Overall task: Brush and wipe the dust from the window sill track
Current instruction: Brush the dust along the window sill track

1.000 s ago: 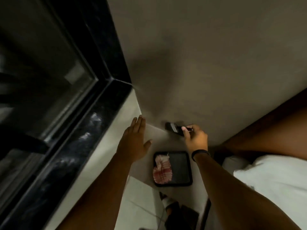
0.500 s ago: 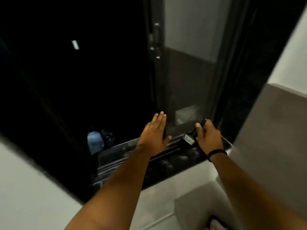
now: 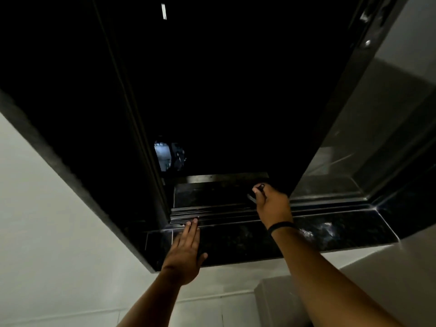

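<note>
A slim dark brush (image 3: 256, 193) is pinched in the right hand (image 3: 273, 205) over the ribbed metal track (image 3: 224, 212). The left hand (image 3: 186, 252) is laid flat, fingers together, on the glossy black speckled sill (image 3: 330, 232).

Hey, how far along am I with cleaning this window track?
Done: the brush is picked up, gripped in your right hand above the track. In hand: your left hand lies flat on the sill, fingertips at the rails. Left: all the brushing and wiping; no cloth is in view.
</note>
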